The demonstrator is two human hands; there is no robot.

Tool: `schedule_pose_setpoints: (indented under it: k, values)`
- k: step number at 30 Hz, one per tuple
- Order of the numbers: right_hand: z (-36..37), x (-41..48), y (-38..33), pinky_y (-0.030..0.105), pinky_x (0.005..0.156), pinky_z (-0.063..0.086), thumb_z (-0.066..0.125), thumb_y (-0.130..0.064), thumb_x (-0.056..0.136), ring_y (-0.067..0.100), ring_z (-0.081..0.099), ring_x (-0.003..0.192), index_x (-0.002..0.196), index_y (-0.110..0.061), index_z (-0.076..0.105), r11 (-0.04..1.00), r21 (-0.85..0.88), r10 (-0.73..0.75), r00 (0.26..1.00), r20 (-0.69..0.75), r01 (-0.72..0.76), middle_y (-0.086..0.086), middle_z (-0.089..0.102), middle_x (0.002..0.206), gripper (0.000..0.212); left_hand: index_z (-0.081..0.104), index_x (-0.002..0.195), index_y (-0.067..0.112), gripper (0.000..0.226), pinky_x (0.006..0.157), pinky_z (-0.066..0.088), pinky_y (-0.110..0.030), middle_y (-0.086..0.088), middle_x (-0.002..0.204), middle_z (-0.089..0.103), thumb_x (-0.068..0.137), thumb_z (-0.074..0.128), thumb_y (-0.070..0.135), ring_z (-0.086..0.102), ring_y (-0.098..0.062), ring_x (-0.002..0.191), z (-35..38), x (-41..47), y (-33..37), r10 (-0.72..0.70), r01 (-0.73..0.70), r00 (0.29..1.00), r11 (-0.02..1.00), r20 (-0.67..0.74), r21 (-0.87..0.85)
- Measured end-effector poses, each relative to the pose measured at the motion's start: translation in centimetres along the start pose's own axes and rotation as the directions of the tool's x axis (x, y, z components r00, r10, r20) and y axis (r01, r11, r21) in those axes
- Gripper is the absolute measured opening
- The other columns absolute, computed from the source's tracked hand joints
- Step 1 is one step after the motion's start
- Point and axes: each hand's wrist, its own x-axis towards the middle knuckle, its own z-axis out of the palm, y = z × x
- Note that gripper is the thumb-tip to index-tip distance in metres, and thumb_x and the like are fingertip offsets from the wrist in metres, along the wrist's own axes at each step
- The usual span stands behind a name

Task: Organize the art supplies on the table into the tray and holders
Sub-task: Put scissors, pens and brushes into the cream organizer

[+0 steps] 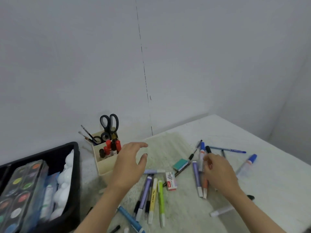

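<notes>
Counter edges: the counter [218,128] meets the wall along its far edge; its right edge runs down from the far right corner.
Open room: bare surface lies along the far edge, from the holder to the far right corner, and beside the right edge.
Tray: the black tray [74,165] sits at the left edge and holds a palette [18,190].
Holder: the beige holder [104,165] stands just right of the tray, near the far edge, with scissors [109,123] and red markers [107,147] upright in it.
Loose supplies: a purple pen [144,194], yellow pen [152,199] and green pen [161,199] lie side by side mid-counter; an eraser [180,164] lies beyond them; a blue pen [230,150] lies toward the right edge.
Left arm: reaches in from the near edge, over the pens.
Left hand: the left hand [127,165] hovers just right of the holder, fingers spread and relaxed, holding nothing.
Right arm: comes in from the near right corner.
Right hand: the right hand [218,172] is over a blue-capped marker [202,147] and a black-capped marker [208,149], fingers curled; blur hides whether it grips either.
</notes>
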Motion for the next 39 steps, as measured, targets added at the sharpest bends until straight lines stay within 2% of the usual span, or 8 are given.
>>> schedule_pose_setpoints:
  k: [8, 15, 18, 20, 23, 26, 35, 39]
  values:
    - [-2.8, -0.9, 5.4, 0.026, 0.068, 0.040, 0.048, -0.023, 0.089, 0.014, 0.050, 0.086, 0.094, -0.023, 0.074, 0.980, -0.193, 0.070, 0.995, 0.075, -0.055, -0.002, 0.061, 0.102, 0.026, 0.062, 0.114, 0.022, 0.026, 0.085, 0.030, -0.010, 0.009, 0.112, 0.061, 0.089, 0.057, 0.017, 0.051, -0.006, 0.107, 9.8, -0.2, 3.0, 0.008, 0.007, 0.968, 0.998, 0.252, -0.061]
    - [-5.1, -1.9, 8.5, 0.026, 0.070, 0.034, 0.050, -0.022, 0.091, 0.015, 0.046, 0.086, 0.124, -0.022, 0.059, 0.977, -0.089, 0.194, 0.981, -0.004, -0.193, 0.000, 0.051, 0.094, 0.033, 0.062, 0.114, 0.019, 0.025, 0.088, 0.048, -0.027, 0.003, 0.108, 0.063, 0.092, 0.051, 0.018, 0.058, -0.011, 0.098, 15.3, 1.8, 6.6, -0.007, 0.023, 0.934, 0.999, 0.357, -0.042]
    - [-5.3, -1.6, 9.4, 0.027, 0.078, 0.037, 0.043, -0.030, 0.096, 0.020, 0.048, 0.101, 0.139, -0.026, 0.044, 0.960, -0.142, 0.255, 0.964, 0.078, -0.242, 0.006, 0.050, 0.114, 0.043, 0.056, 0.125, 0.019, 0.032, 0.095, 0.045, -0.031, 0.000, 0.117, 0.061, 0.095, 0.048, 0.024, 0.055, -0.016, 0.107, 17.0, 3.0, 7.7, -0.005, 0.009, 0.934, 1.000, 0.358, -0.009]
    - [-5.2, -1.4, 9.6, 0.027, 0.074, 0.035, 0.044, -0.028, 0.097, 0.021, 0.048, 0.096, 0.128, -0.016, 0.053, 0.956, -0.067, 0.289, 0.954, 0.076, -0.284, 0.010, 0.047, 0.120, 0.035, 0.054, 0.127, 0.019, 0.034, 0.095, 0.043, -0.034, -0.004, 0.116, 0.061, 0.096, 0.045, 0.026, 0.053, -0.021, 0.109, 18.0, 3.9, 8.4, -0.003, -0.021, 0.928, 0.998, 0.373, 0.061]
    - [-5.3, -1.1, 10.2, 0.028, 0.061, 0.033, 0.050, -0.018, 0.092, 0.017, 0.043, 0.071, 0.080, -0.006, 0.055, 0.930, -0.029, 0.365, 0.931, -0.028, -0.365, 0.011, 0.046, 0.107, 0.018, 0.056, 0.114, 0.014, 0.025, 0.085, 0.047, -0.035, -0.005, 0.105, 0.062, 0.095, 0.045, 0.026, 0.057, -0.023, 0.099, 18.9, 4.8, 8.9, -0.049, -0.001, 0.920, 0.992, 0.388, 0.127]
    - [-5.4, -1.0, 11.3, 0.023, 0.048, 0.030, 0.050, -0.014, 0.091, 0.015, 0.042, 0.059, 0.070, -0.007, 0.045, 0.915, -0.057, 0.396, 0.917, -0.045, -0.398, 0.009, 0.040, 0.099, 0.022, 0.054, 0.101, 0.009, 0.017, 0.073, 0.049, -0.033, -0.004, 0.092, 0.059, 0.094, 0.048, 0.024, 0.057, -0.020, 0.084, 18.9, 5.1, 8.9, -0.147, 0.116, 0.916, 0.988, 0.373, 0.103]
    - [-7.6, -1.1, 7.8, 0.026, 0.047, 0.036, 0.048, -0.009, 0.089, 0.019, 0.046, 0.060, 0.095, -0.010, 0.045, 0.833, 0.451, 0.373, 0.927, -0.028, -0.321, 0.008, 0.056, 0.076, 0.006, 0.059, 0.092, 0.016, 0.004, 0.051, 0.038, -0.009, 0.006, 0.076, 0.056, 0.089, 0.058, 0.017, 0.053, -0.007, 0.067, 14.3, 4.8, 8.2, -0.258, 0.331, 0.924, 0.909, 0.281, -0.254]
    - [-6.9, -1.1, 3.2, 0.027, 0.052, 0.036, 0.041, -0.016, 0.095, 0.017, 0.044, 0.055, 0.111, -0.020, 0.048, 0.793, 0.568, 0.200, 0.975, 0.098, -0.220, 0.007, 0.052, 0.067, 0.018, 0.060, 0.086, 0.014, 0.004, 0.069, 0.052, -0.032, 0.001, 0.075, 0.060, 0.088, 0.058, 0.017, 0.056, -0.012, 0.067, 9.2, 4.2, 6.8, -0.313, 0.382, 0.920, 0.850, 0.234, -0.363]
